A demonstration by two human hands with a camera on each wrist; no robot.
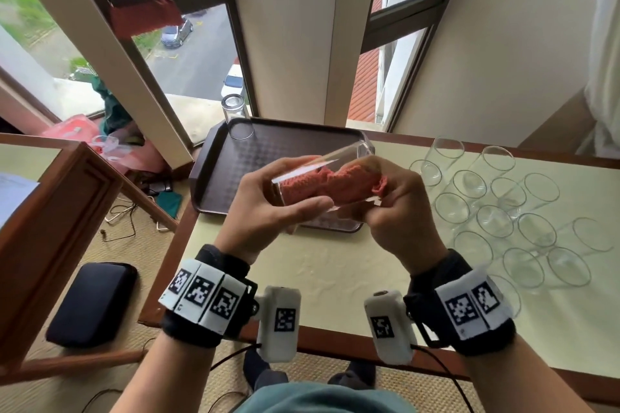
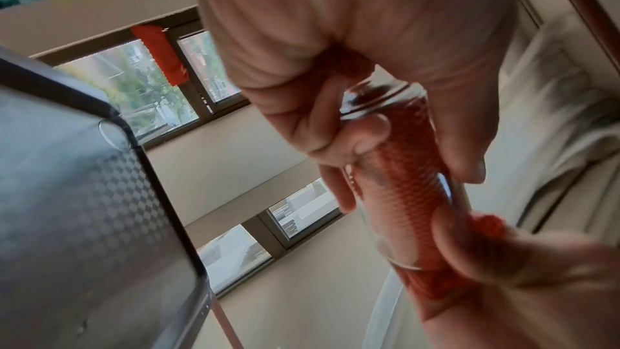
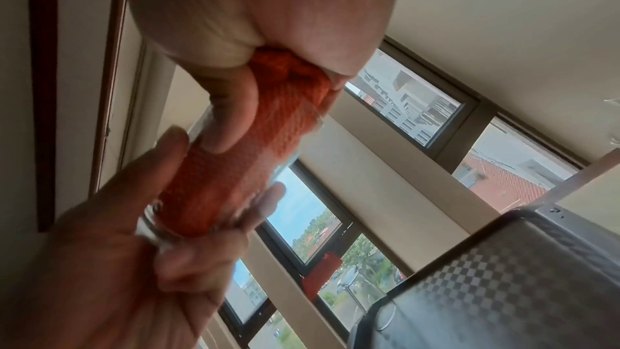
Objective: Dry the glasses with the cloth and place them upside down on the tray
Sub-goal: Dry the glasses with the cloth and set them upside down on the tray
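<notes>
I hold a clear glass (image 1: 322,163) sideways above the dark tray (image 1: 208,157). My left hand (image 1: 295,191) grips the glass round its base end. An orange-red cloth (image 1: 335,186) is stuffed inside it. My right hand (image 1: 385,193) pinches the bunched cloth at the glass's mouth. In the left wrist view the left hand (image 2: 385,142) is wrapped round the glass (image 2: 446,190), with the cloth (image 2: 409,177) showing through. The right wrist view shows the right hand (image 3: 255,89) gripping the cloth (image 3: 235,166). One glass (image 1: 237,117) stands upside down at the tray's far left corner.
Several upright glasses (image 1: 496,211) crowd the right half of the table (image 1: 335,271). A wooden cabinet (image 1: 50,211) stands to the left, with a black case (image 1: 90,302) on the floor beside it. Windows and a wall rise just behind the tray.
</notes>
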